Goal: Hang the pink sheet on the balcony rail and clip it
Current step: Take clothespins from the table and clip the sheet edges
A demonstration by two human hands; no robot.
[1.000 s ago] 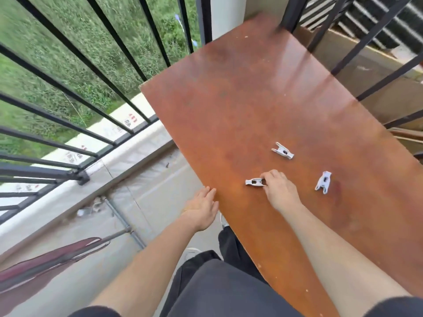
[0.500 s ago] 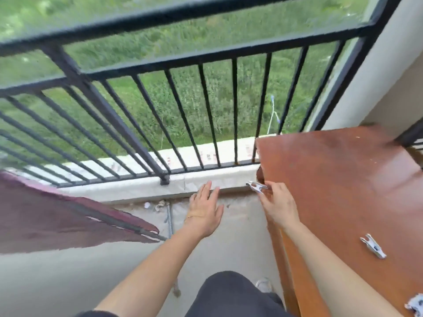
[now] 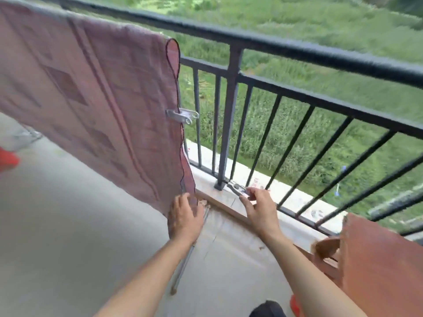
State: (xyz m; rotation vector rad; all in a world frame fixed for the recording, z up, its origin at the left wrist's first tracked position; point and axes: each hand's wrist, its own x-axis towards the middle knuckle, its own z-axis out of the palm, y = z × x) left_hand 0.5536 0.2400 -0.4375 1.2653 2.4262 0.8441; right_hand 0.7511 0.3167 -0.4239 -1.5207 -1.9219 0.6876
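Note:
The pink patterned sheet (image 3: 91,106) hangs over the black balcony rail (image 3: 263,43) on the left. One white clip (image 3: 182,115) is fastened on the sheet's right edge, about halfway down. My left hand (image 3: 184,217) touches the sheet's lower right corner with relaxed, straight fingers. My right hand (image 3: 259,207) pinches a second white clip (image 3: 238,189) between thumb and fingers, low down near the foot of the rail post and just right of the sheet's corner.
The edge of the brown wooden table (image 3: 380,259) stands at the lower right. A concrete kerb (image 3: 229,202) runs under the railing bars. A thin pipe (image 3: 183,266) lies on the grey floor. Something red (image 3: 6,159) sits at the far left.
My view has swung left from the table to the hanging sheet. My right hand has carried the clip off the table toward the sheet's corner, and my left hand has reached the corner.

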